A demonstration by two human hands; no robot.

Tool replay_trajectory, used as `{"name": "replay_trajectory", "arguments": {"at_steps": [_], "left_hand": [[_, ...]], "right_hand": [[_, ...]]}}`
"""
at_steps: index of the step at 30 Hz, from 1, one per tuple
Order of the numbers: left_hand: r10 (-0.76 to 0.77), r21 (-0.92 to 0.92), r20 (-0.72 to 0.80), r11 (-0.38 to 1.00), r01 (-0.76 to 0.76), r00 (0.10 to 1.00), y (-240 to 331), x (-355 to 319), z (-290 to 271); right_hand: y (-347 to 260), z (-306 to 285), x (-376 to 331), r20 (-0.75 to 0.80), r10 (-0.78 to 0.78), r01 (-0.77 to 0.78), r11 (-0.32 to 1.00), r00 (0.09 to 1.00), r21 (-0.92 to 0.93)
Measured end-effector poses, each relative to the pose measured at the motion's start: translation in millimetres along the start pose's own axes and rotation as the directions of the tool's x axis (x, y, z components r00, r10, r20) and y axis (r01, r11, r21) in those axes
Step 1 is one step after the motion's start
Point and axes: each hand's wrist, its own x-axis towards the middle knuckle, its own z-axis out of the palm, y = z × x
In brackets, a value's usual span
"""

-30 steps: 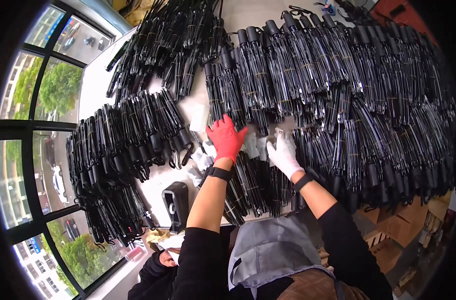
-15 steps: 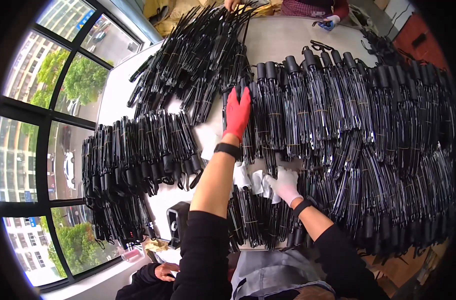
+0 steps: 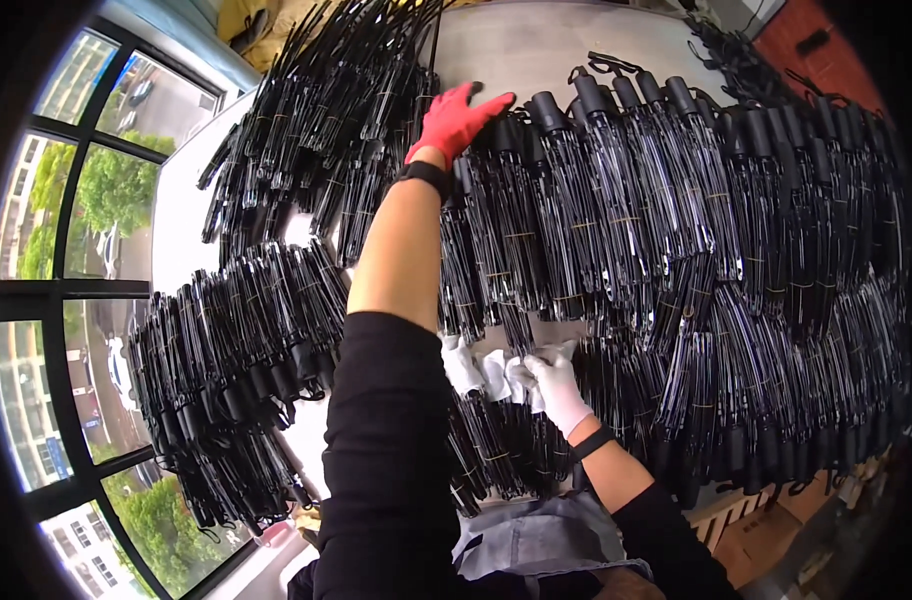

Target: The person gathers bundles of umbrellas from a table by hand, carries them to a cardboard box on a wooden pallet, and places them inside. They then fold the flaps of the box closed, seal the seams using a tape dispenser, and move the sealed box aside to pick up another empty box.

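Observation:
Folded black umbrella frames [image 3: 616, 190], tied in bundles with thin bands, lie in rows with their dark handles at the far end. My left hand [image 3: 454, 122], in a red glove, reaches over the left end of the far row. Its fingers are spread near the handles, with nothing held. Closer to me, my right hand [image 3: 558, 390], in a white glove, has its fingers pinched together on crumpled white cloth [image 3: 496, 374]. The lower tips of one bundle [image 3: 518, 328] come down to those fingers; whether they are also gripped is hidden.
More frames [image 3: 321, 130] are heaped at the far left, above another handled row [image 3: 241, 345]. A near row [image 3: 746, 400] extends right. The pale table [image 3: 536, 45] shows at the back. A large window [image 3: 86, 290] stands left, and a red panel [image 3: 806, 45] far right.
My left hand has moved farther away and its fingers have spread toward the handles. My right hand stays by the cloth, its fingers drawn closer together. The view has shifted.

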Motion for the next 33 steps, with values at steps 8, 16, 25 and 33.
{"name": "replay_trajectory", "arguments": {"at_steps": [8, 16, 25, 33], "left_hand": [[-0.055, -0.268, 0.599, 0.927, 0.264, 0.799, 8.3, 4.8, 11.2], [-0.090, -0.268, 0.483, 0.932, 0.245, 0.871, 3.0, -1.5, 8.2], [-0.145, -0.183, 0.508, 0.945, 0.271, 0.849, 25.2, -8.2, 7.7], [-0.051, -0.091, 0.382, 0.991, 0.093, 0.923, -7.4, 7.1, 27.6]], "right_hand": [[-5.9, -9.0, 15.5, 0.054, -0.085, 0.098, 0.948, 0.995, -0.302], [-34.1, 38.1, 32.9, -0.225, 0.006, 0.071, 0.941, 0.974, 0.332], [-3.5, -17.5, 37.1, 0.348, -0.148, -0.157, 0.687, 0.926, 0.709], [-55.8, -68.8, -21.6, -0.024, 0.133, -0.042, 0.470, 0.991, 0.882]]}}
